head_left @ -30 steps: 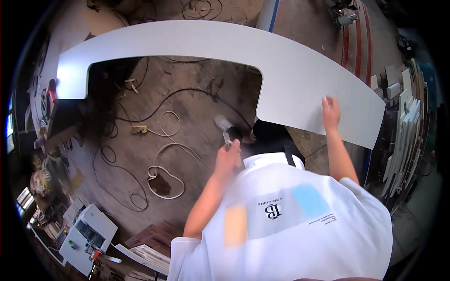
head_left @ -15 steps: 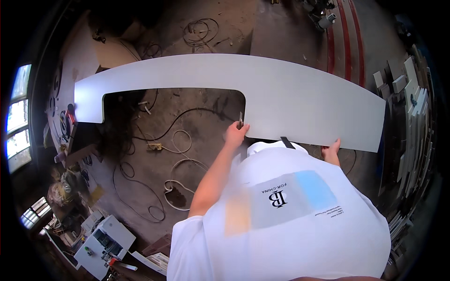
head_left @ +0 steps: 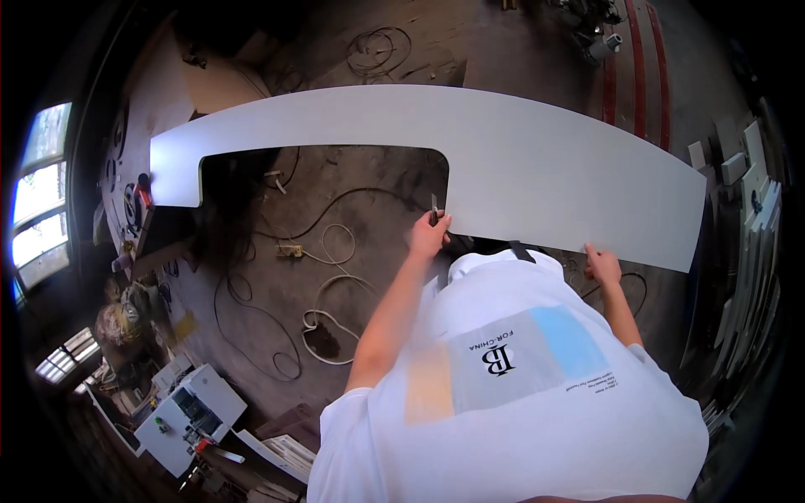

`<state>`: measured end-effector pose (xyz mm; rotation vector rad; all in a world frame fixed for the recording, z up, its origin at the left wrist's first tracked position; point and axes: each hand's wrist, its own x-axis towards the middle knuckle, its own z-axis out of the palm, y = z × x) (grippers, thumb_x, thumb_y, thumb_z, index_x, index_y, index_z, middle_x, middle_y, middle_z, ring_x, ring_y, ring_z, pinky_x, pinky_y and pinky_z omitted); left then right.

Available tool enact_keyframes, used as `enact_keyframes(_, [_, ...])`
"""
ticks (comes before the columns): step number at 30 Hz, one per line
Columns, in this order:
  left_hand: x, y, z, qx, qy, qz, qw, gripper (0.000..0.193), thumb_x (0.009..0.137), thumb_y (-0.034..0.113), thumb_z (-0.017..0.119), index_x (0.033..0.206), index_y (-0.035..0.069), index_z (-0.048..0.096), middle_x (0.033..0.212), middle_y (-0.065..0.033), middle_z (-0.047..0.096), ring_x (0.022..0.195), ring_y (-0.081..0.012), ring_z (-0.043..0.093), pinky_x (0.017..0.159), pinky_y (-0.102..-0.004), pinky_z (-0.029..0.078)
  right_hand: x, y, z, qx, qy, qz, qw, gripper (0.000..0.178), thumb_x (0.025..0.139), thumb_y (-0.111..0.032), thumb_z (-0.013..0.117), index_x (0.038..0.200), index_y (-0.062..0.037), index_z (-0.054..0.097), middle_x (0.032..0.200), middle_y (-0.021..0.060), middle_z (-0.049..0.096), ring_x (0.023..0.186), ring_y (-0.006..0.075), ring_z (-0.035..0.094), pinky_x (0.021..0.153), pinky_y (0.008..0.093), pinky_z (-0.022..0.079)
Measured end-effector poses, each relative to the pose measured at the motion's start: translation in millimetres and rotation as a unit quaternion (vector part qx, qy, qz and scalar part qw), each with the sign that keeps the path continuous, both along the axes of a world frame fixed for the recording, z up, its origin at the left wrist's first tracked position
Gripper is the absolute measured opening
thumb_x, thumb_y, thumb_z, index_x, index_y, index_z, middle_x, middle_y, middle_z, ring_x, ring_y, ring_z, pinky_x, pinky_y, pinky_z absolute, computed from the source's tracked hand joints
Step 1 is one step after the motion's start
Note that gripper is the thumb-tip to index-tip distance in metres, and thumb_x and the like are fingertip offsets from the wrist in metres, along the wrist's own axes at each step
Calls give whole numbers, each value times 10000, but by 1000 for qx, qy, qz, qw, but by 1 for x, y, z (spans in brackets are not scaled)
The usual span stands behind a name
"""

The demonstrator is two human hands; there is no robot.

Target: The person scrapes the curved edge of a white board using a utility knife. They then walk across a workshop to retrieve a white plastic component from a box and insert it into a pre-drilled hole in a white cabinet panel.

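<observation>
A long white panel (head_left: pixel 549 172) with a curved far edge and a large round-cornered cutout lies level in front of me. My left hand (head_left: pixel 429 235) is closed around a dark-handled utility knife (head_left: pixel 433 216), its blade pointing up and away. That hand rests against the cutout's right corner, touching the panel there. Along the near edge, farther right, my right hand (head_left: pixel 603 263) pinches the panel's rim with its fingertips. Its other fingers are curled, partly hidden.
Cables (head_left: pixel 335 251) loop across the floor under the cutout. A white machine (head_left: pixel 191 419) stands at lower left, and a bench (head_left: pixel 159 90) at the far left. Stacked boards (head_left: pixel 761 226) lean along the right. Red rails (head_left: pixel 637 75) run on the floor at far right.
The view has shifted, so the surroundings sit slightly to the right. My right hand has drawn back a little, its thumb lying less over the panel. The left hand keeps the utility knife.
</observation>
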<state>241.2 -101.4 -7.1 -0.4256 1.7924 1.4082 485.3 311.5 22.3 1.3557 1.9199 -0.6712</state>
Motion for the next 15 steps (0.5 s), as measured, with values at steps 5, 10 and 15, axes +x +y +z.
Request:
enact_keyframes(5, [3, -37, -2, 25, -31, 61, 997, 294, 984, 218, 680, 1186, 8, 642, 945, -76, 710, 568, -88, 572, 460, -241, 416, -154, -91, 29, 83, 317, 161, 931, 410, 898, -455, 682, 1043, -79, 752, 995, 91, 760, 944, 268, 715, 838, 420, 549])
enact_keyframes(10, [10, -129, -1, 9, -3, 104, 995, 278, 1010, 248, 630, 1167, 19, 637, 997, -85, 730, 602, -97, 586, 463, -239, 433, -316, -192, 30, 149, 489, 403, 759, 548, 846, -396, 785, 1277, -87, 647, 1363, 120, 634, 1350, 277, 524, 1033, 417, 503])
enact_keyframes(15, [23, -220, 8, -30, -29, 221, 974, 301, 1005, 305, 627, 1141, 39, 663, 1027, -65, 743, 670, -124, 604, 539, -282, 456, -366, -223, 22, 174, 308, 424, 834, 742, 726, -323, 898, 1316, -47, 543, 1533, 154, 480, 1459, 300, 402, 1129, 408, 445])
